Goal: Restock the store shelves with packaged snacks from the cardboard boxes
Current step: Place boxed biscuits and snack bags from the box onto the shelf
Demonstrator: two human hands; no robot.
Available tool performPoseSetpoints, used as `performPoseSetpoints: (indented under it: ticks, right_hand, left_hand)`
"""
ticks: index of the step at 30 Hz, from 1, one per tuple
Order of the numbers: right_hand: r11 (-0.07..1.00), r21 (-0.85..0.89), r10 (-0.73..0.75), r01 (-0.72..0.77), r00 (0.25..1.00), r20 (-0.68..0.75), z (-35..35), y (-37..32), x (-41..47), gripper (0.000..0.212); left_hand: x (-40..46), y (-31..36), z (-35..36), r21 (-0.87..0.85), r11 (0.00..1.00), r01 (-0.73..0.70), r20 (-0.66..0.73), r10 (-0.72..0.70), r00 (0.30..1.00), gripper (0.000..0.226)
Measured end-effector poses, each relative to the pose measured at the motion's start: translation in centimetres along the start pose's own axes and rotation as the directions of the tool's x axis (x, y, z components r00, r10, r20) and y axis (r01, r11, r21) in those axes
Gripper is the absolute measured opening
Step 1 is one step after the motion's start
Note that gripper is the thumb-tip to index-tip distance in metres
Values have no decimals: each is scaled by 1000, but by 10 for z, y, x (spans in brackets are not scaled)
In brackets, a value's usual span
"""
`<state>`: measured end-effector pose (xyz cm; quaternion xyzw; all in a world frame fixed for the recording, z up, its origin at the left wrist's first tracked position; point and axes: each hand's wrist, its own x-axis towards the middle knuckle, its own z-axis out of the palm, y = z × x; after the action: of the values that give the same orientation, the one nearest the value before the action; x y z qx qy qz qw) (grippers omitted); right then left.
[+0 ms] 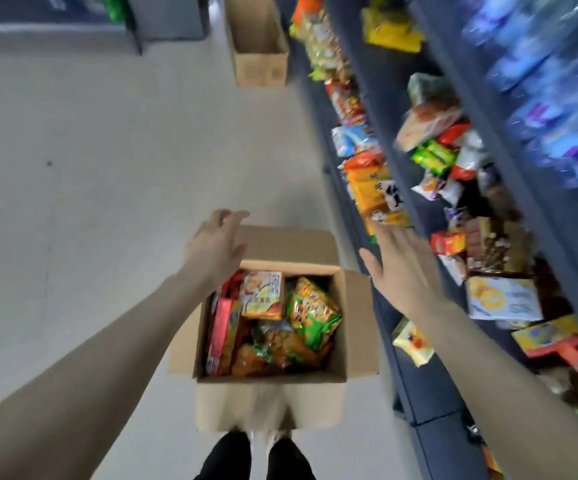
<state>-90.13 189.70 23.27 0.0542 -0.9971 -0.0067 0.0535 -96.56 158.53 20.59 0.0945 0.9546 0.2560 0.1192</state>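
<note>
Head view, looking down, motion blur toward the right edge. Two cardboard boxes on the grey floor [90,150]. Near box [357,327] at lower centre, flaps open, full of packaged snacks: a tan-and-orange packet [262,295] upright at the top, one green-and-orange bag [312,315] to its right, a red flat pack [223,336] standing along the left wall, orange bags [273,351] at the bottom; exact snack count unclear, at least five. Far box [258,46] at upper centre, open, inside looks bare from this angle.

Two bare hands, both holding nothing. Left hand [216,244] reaches over the near box's upper-left corner, fingers loosely extended and slightly apart, above the back flap; contact cannot be told. Right hand [402,268] sits right of the box, over its right flap and the shelf edge, palm down, fingers spread and straight.

Dark shelving [429,393] runs down the right side from the top to the lower right, three tiers visible. Lowest tier holds a row of mixed snack bags, including orange packs [367,188]. Middle tier has a yellow pack [391,29] at the top, a jumbled pile [436,150] mid-frame, and a pale blue-and-yellow box [502,299] lower down. Top tier at the upper right is blurred blue packaging [550,81].

Two dark shoes [256,455] at bottom centre, just below the near box.
</note>
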Motion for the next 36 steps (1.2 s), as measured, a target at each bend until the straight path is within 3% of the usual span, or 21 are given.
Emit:
performPoseSetpoints:
  ticks: [8, 15, 19, 23, 26, 31, 36]
  right_hand:
    - [985, 131, -152, 115, 936, 319, 175, -74, -24, 51]
    - [969, 202, -226, 141, 838, 496, 315, -120, -34, 58]
    - [976, 199, -189, 92, 816, 547, 380, -127, -28, 60]
    - [989, 146, -87, -1, 802, 591, 430, -124, -17, 59]
    - [965, 196, 14, -176, 778, 628, 464, -120, -12, 63]
    - [774, 296, 193, -560, 654, 732, 497, -122, -7, 65]
    - [594, 298, 307, -748, 552, 775, 504, -136, -2, 87]
  left_hand:
    - [-75, -119, 141, 36, 941, 337, 185, -337, 923, 55]
    - [-96, -190, 260, 51, 906, 421, 256, -419, 871, 51]
    - [-84, -215, 318, -22, 900, 436, 279, -413, 867, 60]
    - [-68, -226, 363, -31, 858, 513, 259, -489, 833, 85]
    - [-59, -234, 389, -15, 844, 537, 262, -515, 816, 94]
    - [-49, -243, 413, 22, 823, 568, 210, -559, 802, 90]
    - [-42, -247, 414, 80, 793, 605, 210, -606, 767, 88]
